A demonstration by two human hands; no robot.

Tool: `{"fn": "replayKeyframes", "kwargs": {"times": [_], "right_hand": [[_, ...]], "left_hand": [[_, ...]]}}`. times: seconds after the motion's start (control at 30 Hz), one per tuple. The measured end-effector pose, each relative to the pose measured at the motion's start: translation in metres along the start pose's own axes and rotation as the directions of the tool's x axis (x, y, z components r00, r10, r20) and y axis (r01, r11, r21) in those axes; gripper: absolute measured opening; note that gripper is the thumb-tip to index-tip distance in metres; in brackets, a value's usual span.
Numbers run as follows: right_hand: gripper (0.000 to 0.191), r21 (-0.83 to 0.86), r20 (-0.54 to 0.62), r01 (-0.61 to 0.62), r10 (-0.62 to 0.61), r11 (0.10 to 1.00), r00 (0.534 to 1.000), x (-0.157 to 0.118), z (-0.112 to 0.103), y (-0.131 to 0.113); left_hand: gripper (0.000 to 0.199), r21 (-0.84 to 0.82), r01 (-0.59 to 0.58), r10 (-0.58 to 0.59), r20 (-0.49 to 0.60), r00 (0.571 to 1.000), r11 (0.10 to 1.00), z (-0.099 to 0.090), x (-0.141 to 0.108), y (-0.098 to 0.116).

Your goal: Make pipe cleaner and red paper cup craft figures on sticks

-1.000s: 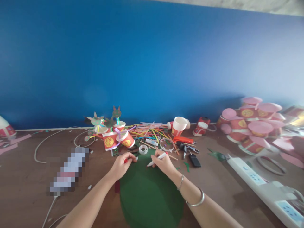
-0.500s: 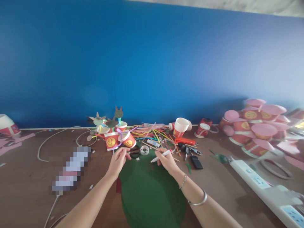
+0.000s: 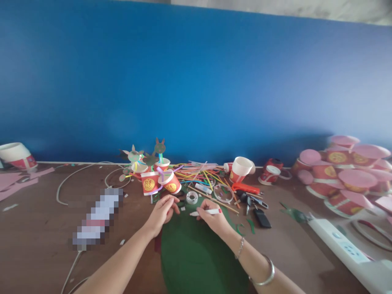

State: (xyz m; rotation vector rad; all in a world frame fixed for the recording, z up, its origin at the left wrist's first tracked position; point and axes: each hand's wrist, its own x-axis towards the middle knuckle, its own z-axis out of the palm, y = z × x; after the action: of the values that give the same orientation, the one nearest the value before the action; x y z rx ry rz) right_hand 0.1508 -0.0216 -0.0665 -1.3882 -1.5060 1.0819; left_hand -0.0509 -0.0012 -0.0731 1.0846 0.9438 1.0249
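A large dark green round-edged sheet [image 3: 202, 253] lies in front of me, between my forearms. My right hand [image 3: 211, 214] grips a white marker [image 3: 211, 211] with a red end, its other end pointing left above the upper part of the sheet. My left hand [image 3: 163, 210] is at the sheet's upper left edge with the fingers curled and close together. Whatever may be between those fingers is hidden. A roll of clear tape [image 3: 192, 197] lies just beyond, between the two hands. Dark scissor handles are partly hidden behind my left hand.
Paper cups with cat-shaped cutouts [image 3: 149, 183] stand behind my left hand. Coloured sticks [image 3: 196, 167], a glue tube [image 3: 203, 188], an orange cutter [image 3: 246, 188] and keys [image 3: 247, 200] lie behind. Pink-topped cups [image 3: 357, 179] and a power strip [image 3: 339, 243] are right; a blurred phone [image 3: 99, 218] is left.
The view has shifted, so the table things sit farther right and slightly lower. The marker has tilted from slanted to nearly level, and my hands have come a little closer together.
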Motion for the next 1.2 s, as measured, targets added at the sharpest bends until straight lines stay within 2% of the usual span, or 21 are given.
{"fn": "replayKeyframes", "kwargs": {"times": [0.2,0.57,0.97,1.2], "right_hand": [[0.018,-0.010,0.061,-0.021,0.021,1.000,0.998,-0.0010,-0.0011,-0.0029],[0.019,-0.050,0.059,-0.018,0.021,0.999,0.998,-0.0022,0.0011,-0.0065],[0.020,-0.111,0.064,0.015,-0.008,0.994,0.998,-0.0016,0.0014,-0.0029],[0.020,-0.092,0.055,0.006,-0.001,0.996,0.999,-0.0018,0.0010,-0.0021]], "left_hand": [[0.031,-0.091,-0.142,0.129,-0.126,0.983,0.986,-0.0049,0.0031,0.0009],[0.029,-0.074,-0.062,0.054,-0.105,0.993,0.995,-0.0049,0.0076,0.0026],[0.031,-0.047,-0.049,0.043,-0.106,0.993,0.998,-0.0040,0.0067,0.0044],[0.032,-0.029,-0.052,0.049,-0.100,0.994,0.998,-0.0053,0.0073,0.0031]]}}
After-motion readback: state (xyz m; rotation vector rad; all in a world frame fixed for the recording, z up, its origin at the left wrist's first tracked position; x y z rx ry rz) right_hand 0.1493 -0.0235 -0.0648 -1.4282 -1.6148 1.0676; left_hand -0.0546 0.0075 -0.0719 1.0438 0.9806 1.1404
